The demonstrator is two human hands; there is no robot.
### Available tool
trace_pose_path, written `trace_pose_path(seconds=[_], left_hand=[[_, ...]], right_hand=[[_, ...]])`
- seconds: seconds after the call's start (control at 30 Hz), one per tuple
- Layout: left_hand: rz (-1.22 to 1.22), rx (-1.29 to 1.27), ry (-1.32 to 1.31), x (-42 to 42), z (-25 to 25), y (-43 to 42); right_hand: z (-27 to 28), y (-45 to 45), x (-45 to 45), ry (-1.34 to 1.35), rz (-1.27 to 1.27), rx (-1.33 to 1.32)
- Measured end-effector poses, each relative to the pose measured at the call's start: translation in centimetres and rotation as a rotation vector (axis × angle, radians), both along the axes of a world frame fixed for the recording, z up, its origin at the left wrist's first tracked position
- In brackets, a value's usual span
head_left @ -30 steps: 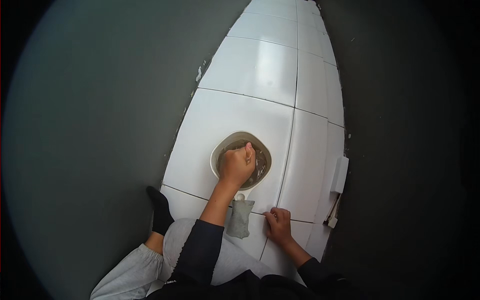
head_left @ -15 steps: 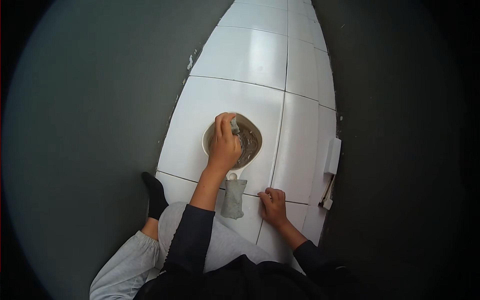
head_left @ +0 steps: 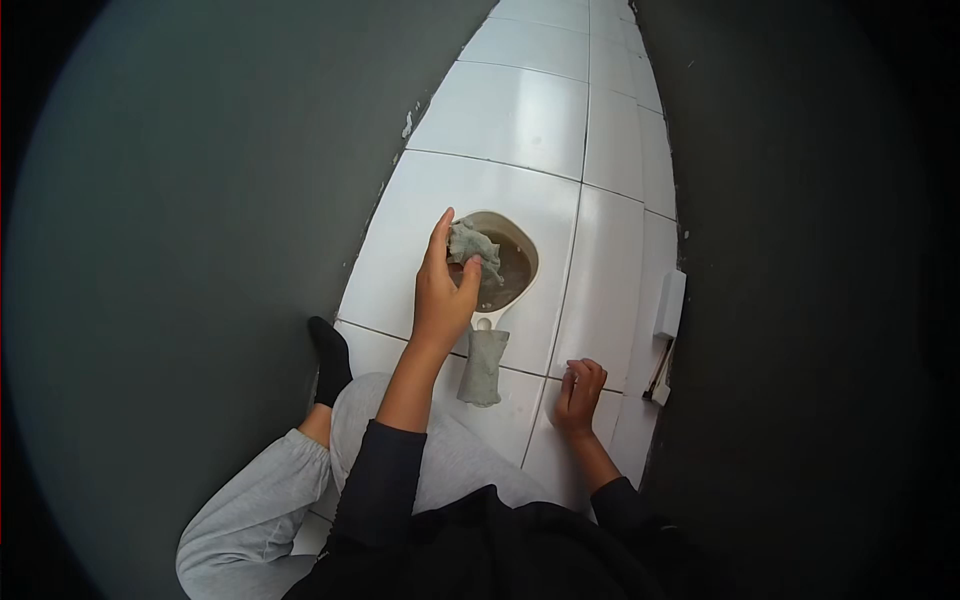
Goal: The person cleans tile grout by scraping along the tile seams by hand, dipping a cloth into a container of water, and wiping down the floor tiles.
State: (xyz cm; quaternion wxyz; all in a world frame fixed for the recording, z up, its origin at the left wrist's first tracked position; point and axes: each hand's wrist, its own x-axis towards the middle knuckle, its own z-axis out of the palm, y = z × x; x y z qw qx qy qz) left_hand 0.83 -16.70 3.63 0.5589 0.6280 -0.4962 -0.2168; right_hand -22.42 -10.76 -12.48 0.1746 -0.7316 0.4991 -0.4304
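My left hand (head_left: 445,290) is over a white dipper (head_left: 535,262), with a crumpled grey-green wad (head_left: 474,250) gripped between thumb and fingers. The wad has ragged edges and looks like wet cloth or paper; I cannot tell which. Murky water (head_left: 512,275) with small bits in it fills part of the dipper. Just below the dipper's handle lies a grey-green roll (head_left: 484,368), flattened and narrower in the middle. My right hand (head_left: 580,398) rests on the tiles to the right, its fingers loosely curled and a little apart, with nothing visible in them.
White glossy tiles (head_left: 490,105) form a long strip between dark grey floor areas (head_left: 200,200). At the strip's right edge is a white box-like object (head_left: 669,305) with a thin dark part below it. My bent leg (head_left: 270,490) and black sock (head_left: 330,355) are at the lower left.
My left hand has lifted and turned, bringing more of the wad into view above the water. My right hand has shifted slightly right. The whole view has tilted a little.
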Motion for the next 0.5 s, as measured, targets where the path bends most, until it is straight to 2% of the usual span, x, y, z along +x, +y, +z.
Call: trace_pose_path(seconds=[0.07, 0.1, 0.2, 0.37, 0.43, 0.5], left_hand=[[-0.042, -0.028, 0.169, -0.2, 0.2, 1.0], [-0.045, -0.025, 0.166, -0.4, 0.2, 1.5], [-0.276, -0.006, 0.653, -1.9, 0.7, 2.4], [-0.414, 0.097, 0.564, -5.7, -0.2, 3.2], [-0.436, 0.222, 0.399, -6.5, -0.5, 3.7], [-0.376, 0.195, 0.391, -6.9, -1.0, 3.9]], right_hand=[[-0.2, 1.1, -1.8, 0.024, -0.023, 0.020], [0.1, 1.7, -2.9, 0.059, -0.033, 0.014], [-0.3, 3.4, -6.4, 0.188, -0.021, -0.012], [-0.7, 3.9, -7.5, 0.237, -0.038, 0.029], [-0.6, 3.8, -7.5, 0.255, -0.023, 0.012], [-0.9, 3.8, -7.6, 0.252, -0.051, 0.028]])
